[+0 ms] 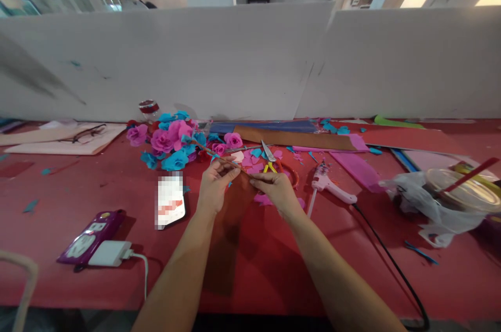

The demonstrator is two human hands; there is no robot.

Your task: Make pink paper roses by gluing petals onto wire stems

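Observation:
Both my hands meet over the red table (250,264) and pinch a thin brown stick (211,154) that runs up and left toward the paper flowers. My left hand (215,183) grips the stick's middle with closed fingers. My right hand (274,186) pinches its near end. A long brown paper strip (229,233) hangs from the hands down toward me. Pink and blue paper flowers (172,141) lie in a bunch just beyond my left hand.
Yellow-handled scissors (269,158) and a pink glue gun (331,186) with a black cord lie right of my hands. A phone (170,201) and a purple power strip (90,238) are at left. Paper sheets (297,136), glasses (88,133), a plastic cup in a bag (454,196).

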